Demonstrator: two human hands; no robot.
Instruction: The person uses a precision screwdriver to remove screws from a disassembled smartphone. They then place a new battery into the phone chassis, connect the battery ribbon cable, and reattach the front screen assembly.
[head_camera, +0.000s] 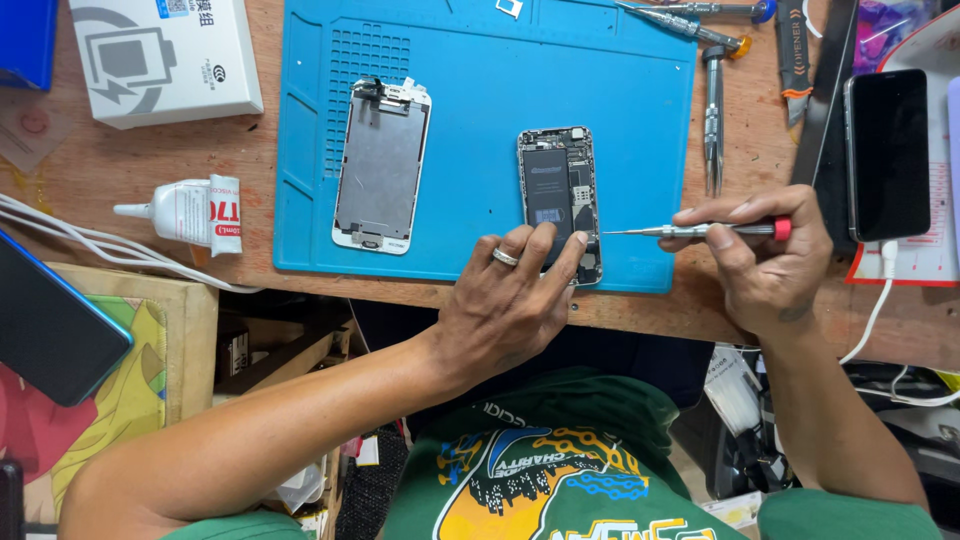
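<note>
An opened phone body (558, 190) with its battery and circuit board showing lies on a blue work mat (480, 120). My left hand (505, 300), a ring on one finger, rests its fingertips on the phone's lower end. My right hand (765, 255) grips a thin screwdriver (700, 230) with a red cap, held level with its tip pointing left toward the phone's right edge. A detached screen panel (382, 165) lies face down on the mat to the left of the phone.
A glue tube (190, 212), a white box (165, 55) and white cables (90, 245) lie left of the mat. Spare screwdrivers (712, 110) and a black pry tool (825, 90) sit at its right, beside a dark phone (888, 152). Another dark phone (50, 325) lies lower left.
</note>
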